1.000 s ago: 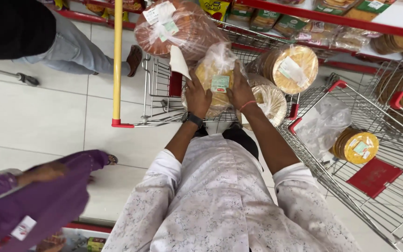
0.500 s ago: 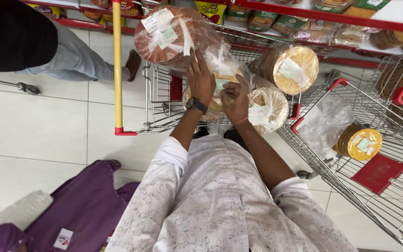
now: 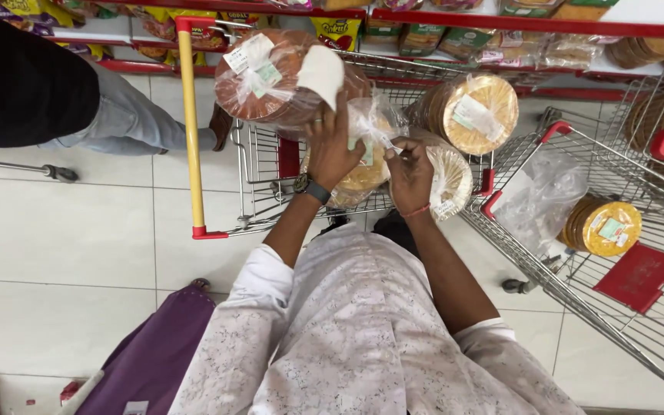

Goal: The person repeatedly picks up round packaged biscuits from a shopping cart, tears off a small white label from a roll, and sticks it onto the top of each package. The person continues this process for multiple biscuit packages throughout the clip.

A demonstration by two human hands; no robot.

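I had both hands on one clear bag of round flatbreads (image 3: 363, 173) held over the shopping cart (image 3: 263, 173): my left hand (image 3: 332, 150) gripped its side, my right hand (image 3: 409, 173) pinched the gathered neck. As I judged it, the bag was not yet set down. Other packs already lay in the cart, a large wrapped stack (image 3: 270, 77) above and another pack (image 3: 474, 111) to the right

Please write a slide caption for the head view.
Both hands, left and right, hold a bagged flatbread pack over a shopping cart.
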